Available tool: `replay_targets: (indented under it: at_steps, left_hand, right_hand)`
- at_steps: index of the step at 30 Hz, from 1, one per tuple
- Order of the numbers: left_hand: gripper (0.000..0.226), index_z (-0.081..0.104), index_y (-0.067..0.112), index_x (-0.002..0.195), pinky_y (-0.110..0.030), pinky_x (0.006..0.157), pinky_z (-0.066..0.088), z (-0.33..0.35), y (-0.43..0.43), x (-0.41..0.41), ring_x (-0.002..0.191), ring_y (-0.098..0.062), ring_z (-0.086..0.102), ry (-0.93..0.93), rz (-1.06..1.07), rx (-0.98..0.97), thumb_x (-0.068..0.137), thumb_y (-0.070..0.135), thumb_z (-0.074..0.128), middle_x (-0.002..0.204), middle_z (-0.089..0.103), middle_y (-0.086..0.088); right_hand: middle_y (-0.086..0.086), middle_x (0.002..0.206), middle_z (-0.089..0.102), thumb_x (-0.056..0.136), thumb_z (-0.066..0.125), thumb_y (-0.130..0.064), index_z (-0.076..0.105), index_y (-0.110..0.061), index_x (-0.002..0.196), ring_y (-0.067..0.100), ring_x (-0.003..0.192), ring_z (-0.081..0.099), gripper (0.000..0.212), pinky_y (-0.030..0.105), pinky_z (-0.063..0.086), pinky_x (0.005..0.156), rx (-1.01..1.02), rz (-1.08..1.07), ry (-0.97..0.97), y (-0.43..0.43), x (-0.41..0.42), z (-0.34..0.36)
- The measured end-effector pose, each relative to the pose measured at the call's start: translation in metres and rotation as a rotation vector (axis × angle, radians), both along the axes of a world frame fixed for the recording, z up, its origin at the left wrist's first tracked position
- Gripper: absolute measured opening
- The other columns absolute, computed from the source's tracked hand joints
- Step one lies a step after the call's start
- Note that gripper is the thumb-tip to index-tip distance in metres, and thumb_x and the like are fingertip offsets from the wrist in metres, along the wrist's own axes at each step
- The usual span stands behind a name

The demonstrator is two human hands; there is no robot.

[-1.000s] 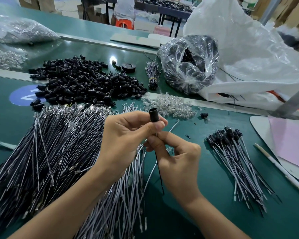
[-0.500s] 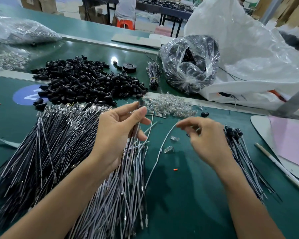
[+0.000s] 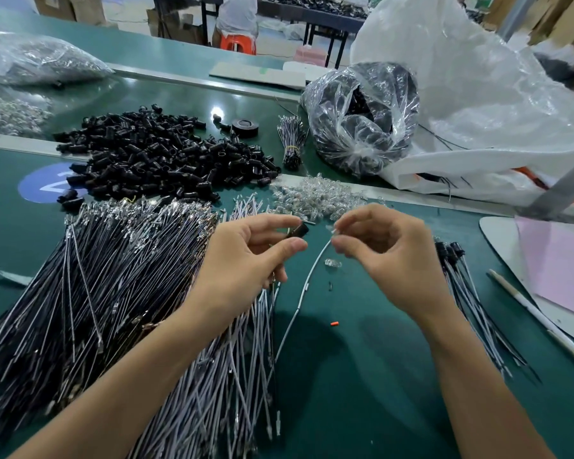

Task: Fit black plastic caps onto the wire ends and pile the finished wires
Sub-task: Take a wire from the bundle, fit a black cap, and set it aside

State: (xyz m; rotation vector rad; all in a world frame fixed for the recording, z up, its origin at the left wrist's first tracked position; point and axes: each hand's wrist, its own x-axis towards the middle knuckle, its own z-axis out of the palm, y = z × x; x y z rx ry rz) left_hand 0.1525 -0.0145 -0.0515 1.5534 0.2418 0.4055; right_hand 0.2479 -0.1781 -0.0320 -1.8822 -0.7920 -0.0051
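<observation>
My left hand (image 3: 246, 260) pinches a black plastic cap (image 3: 298, 230) between thumb and fingers, above the loose wires. My right hand (image 3: 391, 260) pinches the top end of a white wire (image 3: 307, 286) that hangs down to the table, a little right of the cap. A heap of loose black caps (image 3: 159, 157) lies at the back left. A big spread of uncapped black and white wires (image 3: 113, 293) covers the left of the table. The pile of finished capped wires (image 3: 468, 293) lies on the right, behind my right hand.
Small clear parts (image 3: 315, 197) are heaped just beyond my hands. A clear bag of black parts (image 3: 362, 120) and a large white bag (image 3: 478, 94) stand at the back right. A tied wire bundle (image 3: 290, 140) and tape roll (image 3: 245, 127) lie nearby. Pink paper (image 3: 560, 266) lies at right.
A second ago both hands held a capped wire. My right hand then went to the finished pile and came back holding a white wire; my left hand now holds a fresh cap.
</observation>
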Motion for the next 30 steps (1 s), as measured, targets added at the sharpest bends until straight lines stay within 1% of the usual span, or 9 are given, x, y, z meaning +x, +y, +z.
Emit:
replay_targets:
  at_steps: [3,5,10,13,17,20,22,26,30]
  left_hand:
    - [0.017,0.07,0.019,0.092,-0.013,0.044,0.04,-0.0046,-0.0016,0.0031,0.044,-0.009,0.054,-0.013,0.01,0.071,0.08,0.008,0.076,0.079,0.075,-0.005]
    - [0.015,0.071,0.018,0.087,-0.013,0.044,0.04,-0.0061,-0.0034,0.0022,0.044,-0.007,0.053,-0.044,-0.002,0.095,0.08,0.007,0.076,0.076,0.075,-0.003]
    - [0.012,0.073,0.012,0.089,-0.013,0.045,0.041,-0.007,-0.0041,0.0006,0.044,-0.008,0.053,-0.079,-0.026,0.138,0.08,0.006,0.077,0.074,0.074,-0.006]
    - [0.012,0.074,0.012,0.089,-0.015,0.043,0.041,-0.0066,-0.0044,0.0017,0.045,-0.01,0.055,-0.088,-0.032,0.122,0.08,0.004,0.075,0.07,0.073,-0.004]
    - [0.018,0.075,0.015,0.088,-0.024,0.046,0.051,-0.0065,-0.0048,0.0005,0.052,-0.016,0.064,-0.143,-0.046,0.082,0.08,-0.001,0.073,0.069,0.072,-0.004]
    - [0.018,0.074,0.015,0.09,-0.026,0.053,0.056,-0.006,-0.005,-0.0002,0.058,-0.018,0.069,-0.155,-0.07,0.088,0.079,0.001,0.073,0.071,0.073,-0.004]
    - [0.018,0.074,0.016,0.09,-0.026,0.056,0.057,-0.0056,-0.0048,-0.0005,0.06,-0.018,0.07,-0.154,-0.076,0.088,0.079,0.001,0.073,0.072,0.074,-0.003]
    - [0.02,0.074,0.014,0.089,-0.025,0.061,0.058,-0.0052,-0.0055,-0.001,0.063,-0.02,0.072,-0.149,-0.086,0.083,0.08,-0.004,0.071,0.073,0.075,-0.006]
    - [0.019,0.073,0.011,0.086,-0.026,0.06,0.059,-0.0053,-0.0047,-0.0018,0.064,-0.023,0.073,-0.157,-0.098,0.061,0.08,-0.007,0.07,0.072,0.074,-0.007]
  right_hand:
    - [-0.008,0.081,0.075,0.081,0.076,-0.002,0.074,-0.023,0.087,0.01,0.075,0.07,0.022,0.023,0.055,0.075,0.087,0.026,-0.026,-0.0002,-0.0038,0.0038]
    - [-0.008,0.084,0.075,0.081,0.075,-0.003,0.075,-0.024,0.089,0.008,0.081,0.07,0.022,0.022,0.054,0.079,0.066,0.054,-0.044,0.0003,-0.0056,0.0034]
    - [-0.009,0.086,0.074,0.081,0.074,-0.003,0.075,-0.024,0.089,0.007,0.084,0.069,0.022,0.02,0.052,0.08,0.023,0.106,-0.059,0.0026,-0.0071,0.0028]
    - [-0.009,0.082,0.074,0.081,0.074,-0.003,0.074,-0.028,0.087,0.009,0.079,0.069,0.025,0.024,0.055,0.075,0.004,0.109,-0.033,0.0014,-0.0064,0.0036]
    - [0.001,0.073,0.073,0.081,0.075,-0.003,0.075,-0.028,0.085,0.02,0.064,0.066,0.025,0.03,0.053,0.063,-0.009,0.124,0.039,0.0006,-0.0047,0.002]
    - [0.002,0.071,0.073,0.08,0.076,-0.002,0.072,-0.023,0.086,0.015,0.062,0.066,0.023,0.025,0.053,0.061,0.027,0.151,0.101,0.0021,-0.0046,0.0007]
    - [0.003,0.069,0.072,0.079,0.076,-0.001,0.069,-0.021,0.082,0.013,0.06,0.066,0.021,0.022,0.051,0.06,0.056,0.17,0.145,0.0019,-0.0034,0.0003]
    - [0.006,0.065,0.07,0.077,0.076,0.004,0.069,-0.017,0.074,0.011,0.057,0.063,0.022,0.019,0.048,0.058,0.078,0.191,0.123,0.0018,-0.0021,-0.0023]
    - [0.006,0.062,0.068,0.074,0.075,0.011,0.068,-0.013,0.07,0.009,0.053,0.062,0.025,0.016,0.046,0.055,0.124,0.207,0.132,0.0039,-0.0044,-0.006]
